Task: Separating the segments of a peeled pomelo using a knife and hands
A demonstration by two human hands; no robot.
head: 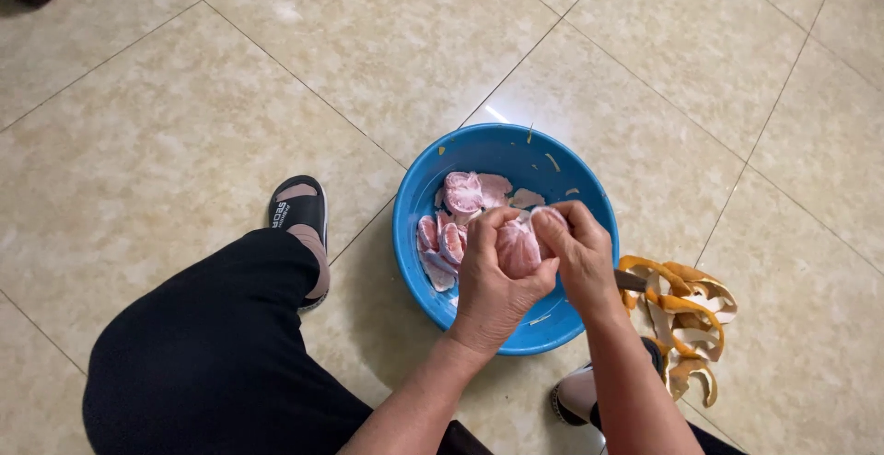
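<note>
Here both hands grip a pink fruit segment over the blue basin.

Bare floor tiles lie open beyond the bowl; peels crowd its right.

A peeled pink pomelo segment was gripped upright over the blue basin's three o'clock side; membrane partly stripped.

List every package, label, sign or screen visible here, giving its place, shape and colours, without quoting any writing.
No packages, signs or screens.
Printed mark: on the strap of the black sandal, left of the blue basin; small, pale lettering on black.
</note>
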